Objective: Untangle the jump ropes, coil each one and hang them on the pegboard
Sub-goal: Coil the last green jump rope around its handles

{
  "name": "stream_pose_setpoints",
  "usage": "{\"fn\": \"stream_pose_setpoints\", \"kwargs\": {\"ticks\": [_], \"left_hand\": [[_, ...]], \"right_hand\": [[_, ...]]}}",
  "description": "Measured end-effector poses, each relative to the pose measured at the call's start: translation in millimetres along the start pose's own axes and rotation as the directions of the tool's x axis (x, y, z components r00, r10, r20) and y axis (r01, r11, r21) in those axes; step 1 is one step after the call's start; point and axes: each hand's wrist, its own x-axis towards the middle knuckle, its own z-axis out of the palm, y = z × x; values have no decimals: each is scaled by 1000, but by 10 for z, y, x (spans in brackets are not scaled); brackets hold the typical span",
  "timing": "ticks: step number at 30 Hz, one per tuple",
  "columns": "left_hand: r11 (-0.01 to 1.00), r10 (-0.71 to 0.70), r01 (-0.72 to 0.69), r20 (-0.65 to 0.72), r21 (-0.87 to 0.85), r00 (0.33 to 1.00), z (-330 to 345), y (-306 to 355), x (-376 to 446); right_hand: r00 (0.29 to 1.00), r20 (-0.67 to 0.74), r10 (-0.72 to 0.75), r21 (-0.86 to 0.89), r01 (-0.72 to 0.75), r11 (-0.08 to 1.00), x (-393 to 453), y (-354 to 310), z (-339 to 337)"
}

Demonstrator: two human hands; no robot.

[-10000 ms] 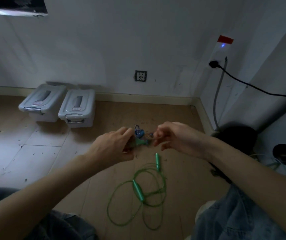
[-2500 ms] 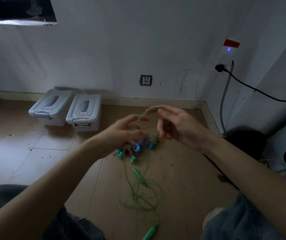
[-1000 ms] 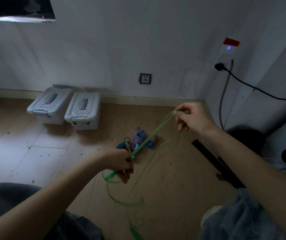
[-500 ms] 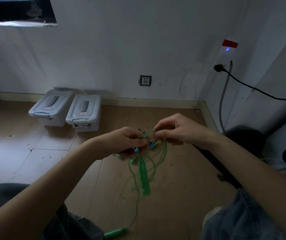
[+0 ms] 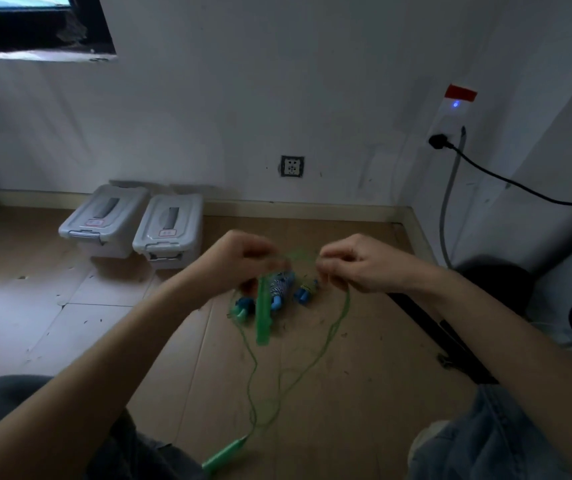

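Note:
My left hand (image 5: 239,261) and my right hand (image 5: 357,263) are raised over the floor, each pinching the thin green jump rope (image 5: 333,327) with a short stretch between them. One green handle (image 5: 263,311) hangs straight down below my left hand. The cord loops down to the floor, where the other green handle (image 5: 225,457) lies near my knees. Behind the hanging handle a blue jump rope bundle (image 5: 279,289) with blue handles lies on the floor. No pegboard is in view.
Two grey lidded bins (image 5: 135,223) stand by the wall at left. A black cable (image 5: 506,181) runs from a wall plug at right. A long black bar (image 5: 440,337) lies on the wooden floor at right. My knees fill the lower corners.
Over the last second my hands came together from a wide stretch, then lifted a little apart. The hanging handle stays below my left hand; the lower handle slid right on the floor.

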Motion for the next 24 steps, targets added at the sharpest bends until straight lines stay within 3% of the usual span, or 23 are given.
{"fn": "stream_pose_setpoints", "kwargs": {"ticks": [2, 3, 6, 9, 11, 15, 18, 19, 20, 22, 24], "left_hand": [[954, -109, 62, 147, 294, 983, 174, -103, 7], [934, -175, 101, 195, 341, 965, 251, -139, 4], [938, -196, 134, 169, 321, 966, 257, -207, 18], [971, -166, 140, 123, 195, 979, 110, -221, 6], [944, -174, 143, 81, 299, 981, 71, -235, 21], [721, -234, 212, -57, 660, 971, 75, -323, 11], [523, -276, 301, -176, 797, 945, 5, -436, -43], [550, -301, 318, -172, 772, 938, -26, -460, -52], [636, -328, 322, -132, 701, 935, -47, -469, -49], [802, -362, 315, -8, 507, 932, -45, -424, -6], [893, -381, 345, 75, 287, 922, 20, -352, 14]], "right_hand": [[995, -98, -33, 222, 54, 974, 2, -1, 9], [986, -161, -35, 250, 75, 965, 6, 6, 11], [947, -321, 18, 217, 55, 975, 16, 86, -13], [891, -453, 33, 105, 17, 994, 22, 184, -84], [868, -496, 11, 28, 4, 1000, 34, 196, -48], [827, -557, -81, -259, -80, 963, 68, 210, 67], [686, -715, -135, -314, -142, 939, 15, 255, -65], [679, -722, -134, -325, -162, 932, -1, 281, -117], [718, -689, -103, -333, -187, 924, -11, 313, -146], [851, -525, 30, -330, -236, 914, 9, 372, -108], [924, -360, 132, -356, -267, 895, 46, 424, 28]]}}
